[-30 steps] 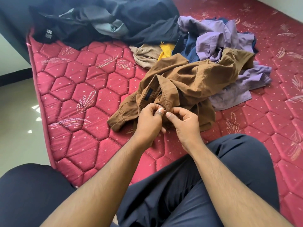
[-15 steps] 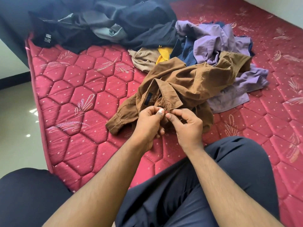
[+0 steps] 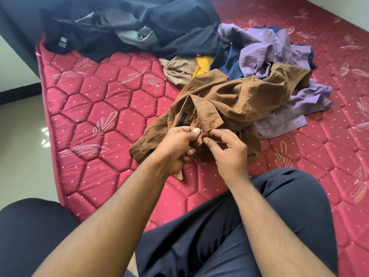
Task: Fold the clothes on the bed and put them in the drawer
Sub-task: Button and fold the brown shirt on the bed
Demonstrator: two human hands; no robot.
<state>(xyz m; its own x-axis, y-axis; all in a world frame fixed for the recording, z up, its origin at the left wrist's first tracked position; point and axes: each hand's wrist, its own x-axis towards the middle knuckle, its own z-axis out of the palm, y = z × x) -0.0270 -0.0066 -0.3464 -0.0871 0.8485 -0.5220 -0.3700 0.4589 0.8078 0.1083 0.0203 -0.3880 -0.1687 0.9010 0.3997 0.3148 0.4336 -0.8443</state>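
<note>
A crumpled brown shirt (image 3: pixel 235 100) lies on the red quilted mattress (image 3: pixel 95 116), its collar turned toward me. My left hand (image 3: pixel 177 144) pinches the shirt's front edge just below the collar, thumb on top. My right hand (image 3: pixel 227 150) pinches the facing edge, fingertips meeting the left hand's at a small button. Behind the brown shirt sit a purple shirt (image 3: pixel 265 50), a navy garment (image 3: pixel 231 60), a beige garment (image 3: pixel 177 68) and a yellow one (image 3: pixel 202 66). No drawer is in view.
A heap of black and grey clothes (image 3: pixel 139 27) covers the mattress's far left corner. My knees in dark trousers (image 3: pixel 239 226) rest on the near edge. A pale tiled floor (image 3: pixel 22 152) lies to the left, a white wall at far right.
Both hands keep pinching the shirt's front below the collar; the fingers have shifted only slightly. The camera has tilted a little, nothing else moved.
</note>
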